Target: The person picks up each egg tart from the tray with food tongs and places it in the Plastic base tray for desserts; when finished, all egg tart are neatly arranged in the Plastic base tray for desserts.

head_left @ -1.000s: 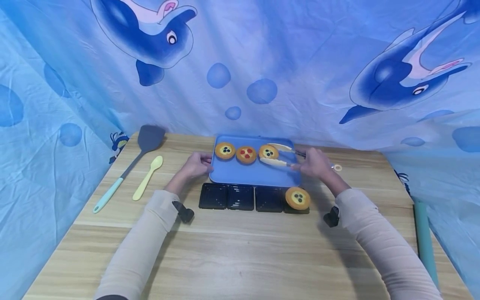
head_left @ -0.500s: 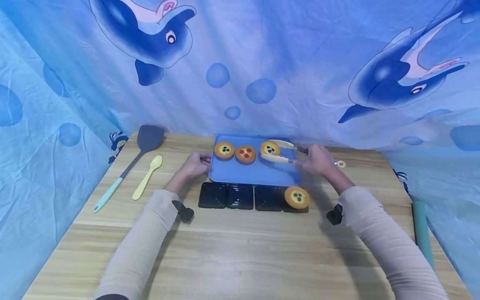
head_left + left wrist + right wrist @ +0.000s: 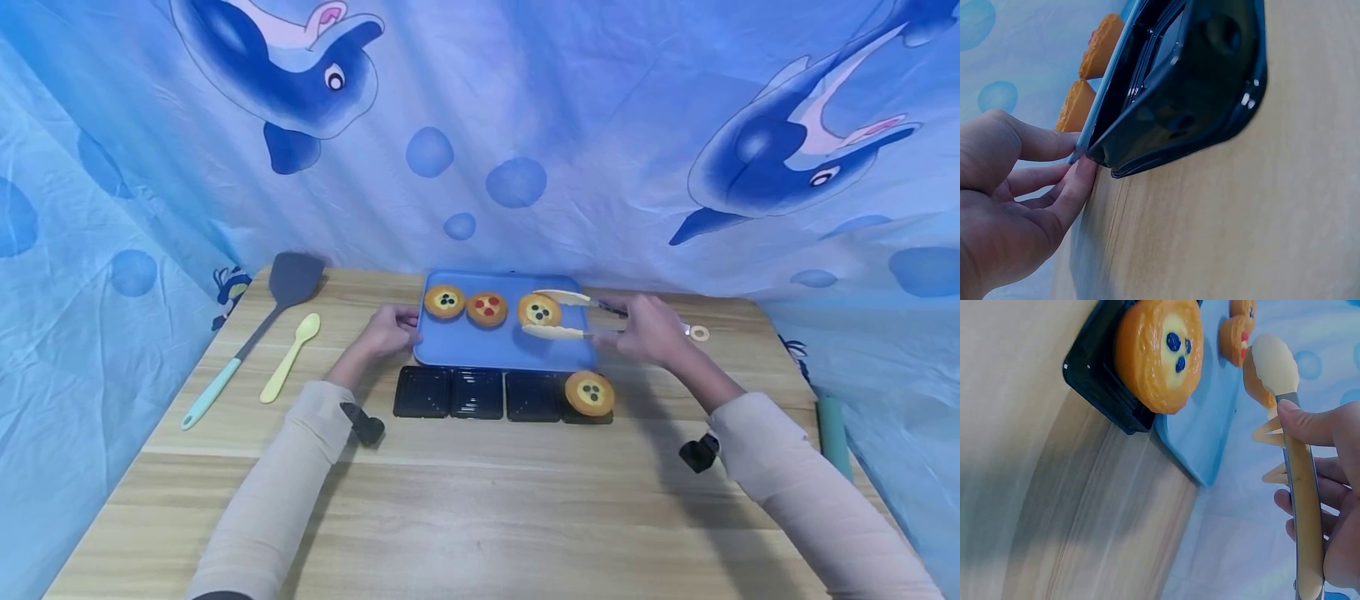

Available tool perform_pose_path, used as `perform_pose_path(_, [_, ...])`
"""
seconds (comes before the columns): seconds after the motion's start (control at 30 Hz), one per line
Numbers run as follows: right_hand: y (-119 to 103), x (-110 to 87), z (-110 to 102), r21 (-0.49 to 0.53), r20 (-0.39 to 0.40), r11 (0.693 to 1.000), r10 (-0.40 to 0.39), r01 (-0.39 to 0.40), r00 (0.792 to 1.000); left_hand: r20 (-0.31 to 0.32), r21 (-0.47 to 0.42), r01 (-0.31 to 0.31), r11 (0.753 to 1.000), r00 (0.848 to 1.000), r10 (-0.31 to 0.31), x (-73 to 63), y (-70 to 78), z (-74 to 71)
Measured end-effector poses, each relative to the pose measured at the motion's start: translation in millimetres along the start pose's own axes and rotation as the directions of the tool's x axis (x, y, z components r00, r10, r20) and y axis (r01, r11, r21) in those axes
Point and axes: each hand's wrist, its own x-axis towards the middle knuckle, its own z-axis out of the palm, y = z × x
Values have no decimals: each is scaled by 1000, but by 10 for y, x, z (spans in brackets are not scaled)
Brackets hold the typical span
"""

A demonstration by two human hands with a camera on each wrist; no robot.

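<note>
My left hand (image 3: 392, 331) pinches the left edge of a blue tray (image 3: 480, 350), thumb above and fingers below in the left wrist view. In my right hand (image 3: 651, 330) are food tongs (image 3: 1302, 487) with cream-coloured tips. Between those tips is a blueberry tart (image 3: 539, 310), which appears raised slightly above the tray, a shadow below it. Another blueberry tart (image 3: 445, 302) and a red-topped tart (image 3: 487, 309) lie on the tray's left half. In front, a further blueberry tart (image 3: 589, 393) sits tilted on the rightmost of several black square containers (image 3: 533, 397).
A grey spatula (image 3: 295, 279) with a mint handle and a pale yellow spoon (image 3: 291, 358) lie at the left of the wooden table (image 3: 465, 500). A green roll-shaped object (image 3: 832, 433) lies along the right edge. A blue dolphin-print curtain (image 3: 517, 100) hangs behind.
The tongs have moved a little right and nearer, and the tart between their tips has come up from the tray. My left hand stays at the tray's edge.
</note>
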Motion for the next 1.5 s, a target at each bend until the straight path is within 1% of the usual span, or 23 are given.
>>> perform_pose_path(0.13, [-47,-126,-24,21,1,999,-35,35,999,-7,12,-2,1000,1000,3,-4,-12,-15])
perform_pose_path(0.3, [-78,-305,-17,23,-13,996,-84,85,996,-11,-18,-6,1000,1000,6,-7,-26,-6])
perform_pose_path(0.37, [-85,-381,-22,21,-15,996,-92,92,996,-8,-32,-7,999,1000,7,-7,-26,5])
perform_pose_path(0.53, [-90,-520,-46,32,-13,996,-86,86,996,-10,-32,-16,999,1000,16,10,-22,12])
perform_pose_path(0.67, [-97,-589,-43,37,-24,991,-125,126,992,-8,-17,-31,999,1000,31,13,-29,-4])
perform_pose_path(0.77, [-111,-632,-16,43,-22,987,-155,156,988,-3,-11,-35,999,999,35,9,-31,-9])
perform_pose_path(0.87, [-128,-655,14,49,-3,985,-163,163,987,-7,-4,-35,999,999,35,5,-22,-8])
perform_pose_path(1.03, [-137,-665,66,50,33,988,-149,148,988,-12,11,-40,999,999,40,-8,-3,-7])
perform_pose_path(1.23, [-135,-681,126,49,66,990,-139,136,988,-2,17,-44,999,999,44,-4,-5,1])
perform_pose_path(1.5, [-147,-706,217,33,81,991,-136,134,987,0,18,-43,999,999,43,-7,-21,-4])
